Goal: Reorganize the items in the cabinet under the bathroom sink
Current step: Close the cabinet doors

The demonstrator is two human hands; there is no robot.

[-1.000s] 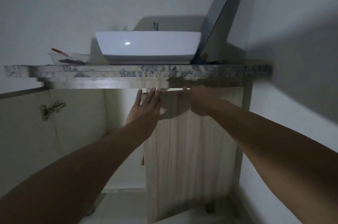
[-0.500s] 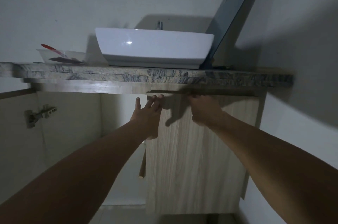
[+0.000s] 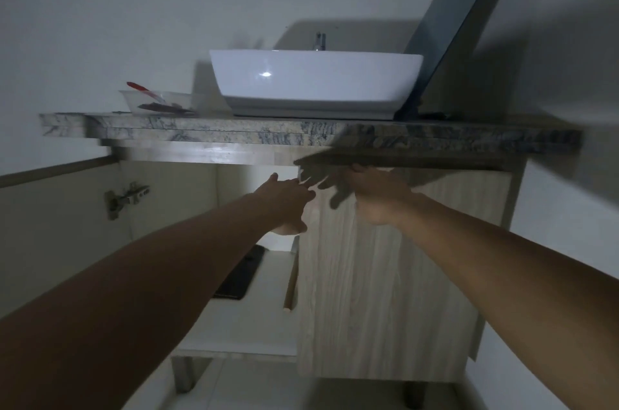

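Left hand: the left hand (image 3: pixel 288 200) reaches up to the free edge of the right cabinet door (image 3: pixel 385 292), fingers stretched out nearly straight and touching the door's top corner at about 12 o'clock from the wrist; nothing is held.
Right hand: the right hand (image 3: pixel 378 197) lies against the upper face of the same door, just at 3 o'clock of the left hand. Its fingers are blurred — I cannot tell whether they hook the top edge or rest flat.
Count: two hands, two doors, one basin, one tray, one hinge in view.
Cabinet: the cabinet (image 3: pixel 234 155) sits under the desk; the right cabinet door is nearly shut, the left cabinet door (image 3: pixel 50 242) swung wide at 9 o'clock, its metal hinge (image 3: pixel 125 198) showing.
Inside: a white shelf (image 3: pixel 264 279) lies at 6 o'clock of the left hand, with a dark flat object (image 3: pixel 239 275) on it, partly hidden by the forearm.
Desk: the marbled desk (image 3: pixel 234 133) runs across at 12 o'clock — a white basin (image 3: pixel 315 84) with a tap (image 3: pixel 320 41) stands on it, and a clear tray (image 3: pixel 157 103) with a red-handled item (image 3: pixel 140 88) at 10 o'clock.
Room: dim, with pale walls, a dark mirror (image 3: pixel 459 17) leaning at 1 o'clock and a pale tiled floor (image 3: pixel 268 389) below.
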